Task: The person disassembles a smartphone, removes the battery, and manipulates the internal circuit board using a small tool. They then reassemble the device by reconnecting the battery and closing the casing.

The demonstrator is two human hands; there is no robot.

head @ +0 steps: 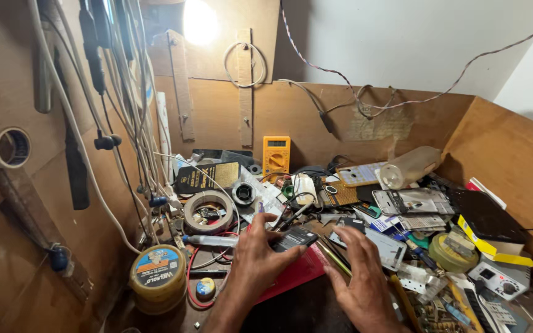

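Item: small dark flat rectangular part (295, 237), probably a phone battery or module, lying near the middle of the cluttered table (303, 308), over a red mat (294, 274).

Left hand (255, 259): closing thumb and fingers on the part's left end and gripping it.

Right hand (359, 271): resting open, fingers spread flat on the table just beside the part, holding nothing.

Handling note: gripping by the edges and keeping the part level looks wise, with the open hand steadying the surface; loose screws and thin boards nearby are easily swept aside.

Surroundings: tape roll (208, 211) and syringe-like tube (211, 240) to the left; yellow multimeter (276, 154) standing at the back wall; round tin (158, 274) at near left.

Obscured: the part's underside is lying hidden; its markings are too small to make out; both forearms are running off the lower edge.
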